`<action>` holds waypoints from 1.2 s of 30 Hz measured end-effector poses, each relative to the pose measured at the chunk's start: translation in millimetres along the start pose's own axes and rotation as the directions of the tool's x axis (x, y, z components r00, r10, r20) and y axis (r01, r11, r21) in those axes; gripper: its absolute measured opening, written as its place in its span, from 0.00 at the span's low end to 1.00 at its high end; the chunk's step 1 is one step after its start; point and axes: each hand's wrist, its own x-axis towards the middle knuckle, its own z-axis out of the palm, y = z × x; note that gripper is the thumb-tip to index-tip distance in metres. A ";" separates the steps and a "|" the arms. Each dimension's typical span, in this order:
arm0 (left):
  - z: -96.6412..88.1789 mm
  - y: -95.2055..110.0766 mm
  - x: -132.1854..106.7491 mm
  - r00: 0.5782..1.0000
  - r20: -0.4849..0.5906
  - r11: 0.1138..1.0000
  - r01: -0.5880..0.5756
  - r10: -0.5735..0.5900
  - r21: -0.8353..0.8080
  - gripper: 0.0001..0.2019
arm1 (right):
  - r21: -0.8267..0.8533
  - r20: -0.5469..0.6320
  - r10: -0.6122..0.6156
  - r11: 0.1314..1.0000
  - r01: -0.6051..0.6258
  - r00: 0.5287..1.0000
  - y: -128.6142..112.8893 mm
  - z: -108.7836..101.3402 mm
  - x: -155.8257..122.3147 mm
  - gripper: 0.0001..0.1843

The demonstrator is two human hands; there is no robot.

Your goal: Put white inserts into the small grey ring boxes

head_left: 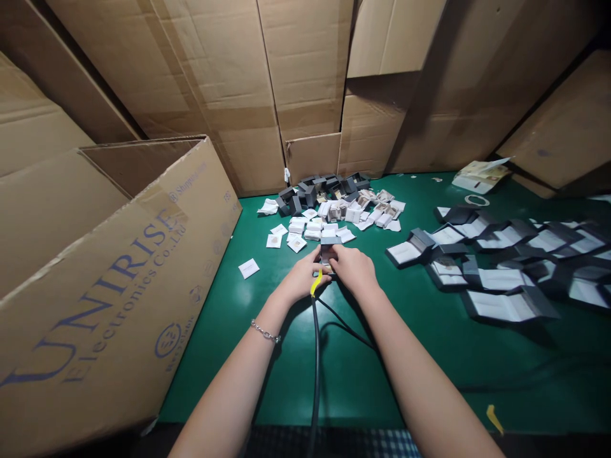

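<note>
A small dark grey box with a light inside (330, 242) is held between both of my hands, over the middle of the green table. My left hand (303, 277) grips its left side, fingers closed. My right hand (352, 267) closes on its right side and top. A strip of yellow tape (316, 284) on a black cable (315, 356) shows in front of my left hand. Just beyond lie white folded inserts (312, 228) and small white cards (296, 243). Behind these sits a heap of dark grey box parts (329, 186).
A large printed cardboard carton (143, 273) stands on the left. Many open grey boxes with white linings (506, 280) spread across the right. One white card (248, 268) lies alone near the carton. Stacked cardboard boxes (305, 76) wall the back. A yellow scrap (495, 418) lies near the front edge.
</note>
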 end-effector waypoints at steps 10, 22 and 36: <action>1.8 -0.6 1.7 0.999 -0.033 1.000 -0.024 0.024 0.001 0.08 | 0.084 0.018 0.016 0.996 -0.018 1.000 -2.8 0.4 0.2 0.12; 2.9 6.1 1.2 0.984 -0.160 0.992 0.088 -0.072 0.089 0.08 | 0.250 -0.058 0.056 0.968 -0.039 0.997 8.8 -3.8 2.9 0.17; 6.7 5.6 -0.1 0.989 -0.143 0.988 0.056 -0.035 0.143 0.10 | 0.119 0.181 0.042 0.991 -0.064 0.983 7.6 -6.3 2.4 0.20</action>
